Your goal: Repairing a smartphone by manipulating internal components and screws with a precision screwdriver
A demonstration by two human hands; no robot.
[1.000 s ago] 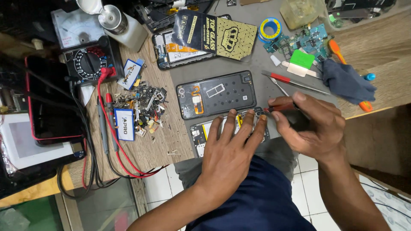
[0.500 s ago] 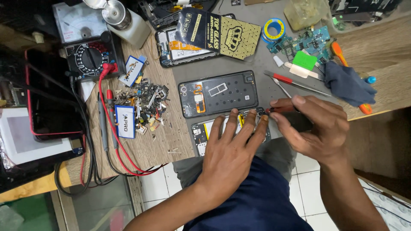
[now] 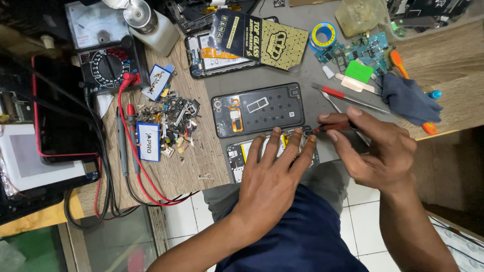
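An opened phone (image 3: pixel 241 155) with bare circuitry lies at the near edge of the grey mat. My left hand (image 3: pixel 275 174) lies flat on it, fingers spread, and pins it down. My right hand (image 3: pixel 375 148) grips a small red-handled screwdriver (image 3: pixel 330 127); its tip meets the phone's upper right corner by my left fingertips. Just behind lies a dark phone back cover (image 3: pixel 258 109), inner side up.
Left on the wooden bench: a heap of small metal parts (image 3: pixel 171 121), a blue-and-white pack (image 3: pixel 148 142), an analog multimeter (image 3: pixel 103 55) with red and black leads, a red-edged tablet (image 3: pixel 60 113). Behind: another opened phone (image 3: pixel 206 53), tape roll (image 3: pixel 322 35), green circuit boards (image 3: pixel 360 50), tweezers (image 3: pixel 348 100), dark cloth (image 3: pixel 411 98).
Both hands hold nearly the same pose over the opened phone. The view has shifted slightly, so the bench sits a little higher and to the right.
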